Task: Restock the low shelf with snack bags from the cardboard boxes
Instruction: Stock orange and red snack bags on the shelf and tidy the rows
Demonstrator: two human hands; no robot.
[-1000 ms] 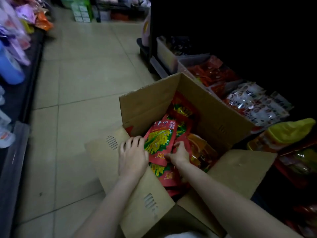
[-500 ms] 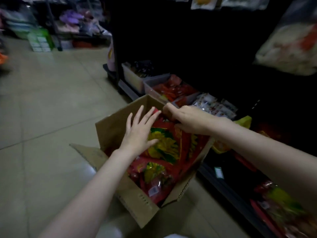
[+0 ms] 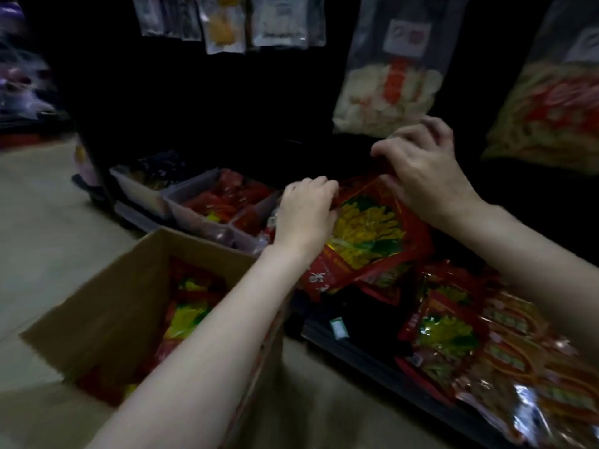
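While both hands are carrying the red snack bag [image 3: 366,236] over the low shelf [image 3: 372,358], the left hand [image 3: 306,210] is gripping its left edge w/ curled fingers and the right hand [image 3: 421,171] is pinching the top corner. Best approach, I'd judge: keep it level, lower into the dark gap beside the shelved bags [image 3: 453,332]. Cardboard box [image 3: 107,306] is sitting just left, its wall near the shelf lip, so room is looking tight there, freer to the right.
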